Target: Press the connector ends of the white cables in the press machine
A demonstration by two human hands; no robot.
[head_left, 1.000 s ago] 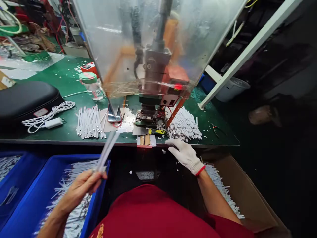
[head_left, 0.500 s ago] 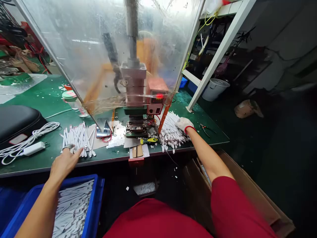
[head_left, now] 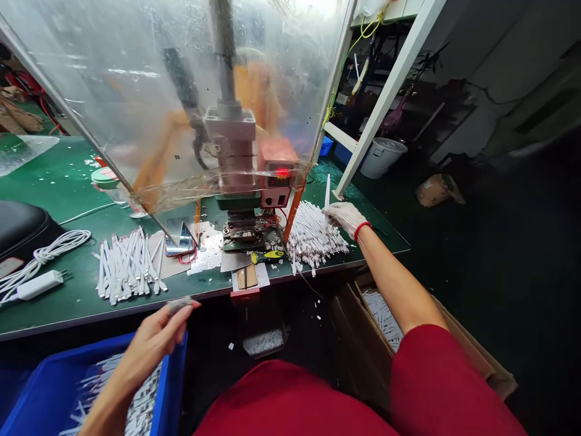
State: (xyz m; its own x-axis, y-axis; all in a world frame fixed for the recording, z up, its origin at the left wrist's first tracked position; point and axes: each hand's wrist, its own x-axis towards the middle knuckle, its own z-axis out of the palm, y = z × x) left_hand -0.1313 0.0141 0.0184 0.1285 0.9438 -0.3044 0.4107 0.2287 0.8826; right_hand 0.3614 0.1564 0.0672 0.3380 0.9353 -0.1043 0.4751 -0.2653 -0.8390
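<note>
Gripping one white strip near upright, the gloved right hand sits right of the centre of the frame, its fingers narrowed around the strip. Just beside it, and partly behind the strip in this view, a spread pile of white strips lies on the green table.

At the lower left of the frame, the bare left hand is in front of the table edge, above the blue bin in the picture. Its thumb and fingers are drawn close together; a grey patch shows at the fingertips, too blurred to name, and I cannot tell whether anything is held. The bin has more white strips in it. A second pile of strips lies on the table at the left, near a phone.

Between the two piles stands a press, with a clear sheet before its upper part and a yellow-handled tool near its base. A white charger lies at the far left. At the lower right, a cardboard box also contains white strips.
</note>
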